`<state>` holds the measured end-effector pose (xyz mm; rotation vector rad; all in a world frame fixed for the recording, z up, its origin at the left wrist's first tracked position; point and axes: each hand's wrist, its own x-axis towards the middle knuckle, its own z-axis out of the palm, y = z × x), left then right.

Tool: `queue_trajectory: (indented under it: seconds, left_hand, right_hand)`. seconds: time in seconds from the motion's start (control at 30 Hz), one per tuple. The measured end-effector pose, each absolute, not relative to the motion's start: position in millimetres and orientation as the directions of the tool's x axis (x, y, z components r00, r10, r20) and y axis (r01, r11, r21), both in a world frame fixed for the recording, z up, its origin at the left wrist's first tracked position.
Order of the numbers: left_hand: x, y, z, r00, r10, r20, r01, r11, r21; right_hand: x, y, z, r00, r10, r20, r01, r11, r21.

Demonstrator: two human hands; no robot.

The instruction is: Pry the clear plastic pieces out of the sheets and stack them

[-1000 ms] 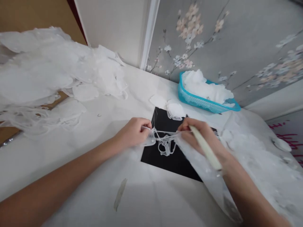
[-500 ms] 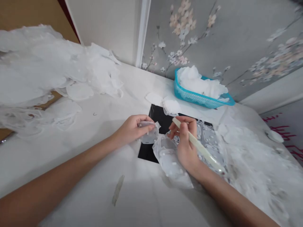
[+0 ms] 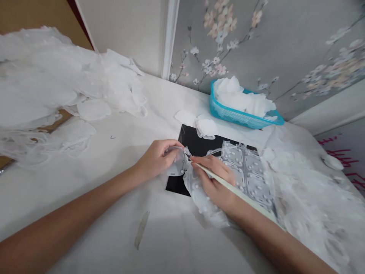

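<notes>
My left hand pinches a translucent white plastic piece between thumb and fingers over the black board. My right hand grips a long pale green pen-like tool like a pencil. The tool's thin dark tip meets the corner of the piece beside my left fingertips; the kind of tip is too small to tell. A soft translucent sheet with small raised dots hangs from that corner, partly hidden under my right hand. More dotted translucent sheeting lies on the right of the board.
A blue basket of white pieces stands against the flowered wall. White cut pieces lie at the board's back edge. Large heaps of white translucent material and scraps flank the board. A tape strip is on the white table.
My right hand has turned and lowered the tool, bringing its tip left to the corner of the piece. My left hand stays nearly in place, still holding the piece.
</notes>
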<state>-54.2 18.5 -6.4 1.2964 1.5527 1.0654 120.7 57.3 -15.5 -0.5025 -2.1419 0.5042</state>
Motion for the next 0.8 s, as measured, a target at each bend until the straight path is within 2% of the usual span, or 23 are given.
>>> queue_trajectory:
  seconds: [0.1,0.3,0.43,0.57,0.8]
  left_hand:
    - [-52.7,17.9,-4.3,-0.122,0.990,-0.071,0.297,0.105,0.949]
    - [-53.2,16.6,-5.8,-0.077,0.994,-0.078,0.336,0.099,0.937]
    - [-54.1,16.4,-9.0,-0.038,0.998,-0.058,0.344,0.068,0.937]
    - [-55.3,15.4,-8.5,-0.016,0.999,-0.049,0.418,0.051,0.907]
    - [-55.6,12.8,-6.3,0.143,0.983,0.113,0.613,-0.178,0.770]
  right_hand:
    - [118.9,57.2,-16.9,-0.567,0.489,0.662,0.165,0.856,-0.491]
    - [117.3,58.0,-20.0,-0.561,0.533,0.634,0.179,0.825,-0.535]
    - [116.0,58.5,-19.5,-0.573,0.510,0.642,0.168,0.840,-0.516]
    - [118.7,61.7,-23.9,-0.620,0.491,0.612,0.170,0.846,-0.506]
    - [124.7,67.2,-35.6,-0.783,0.387,0.487,0.160,0.882,-0.444]
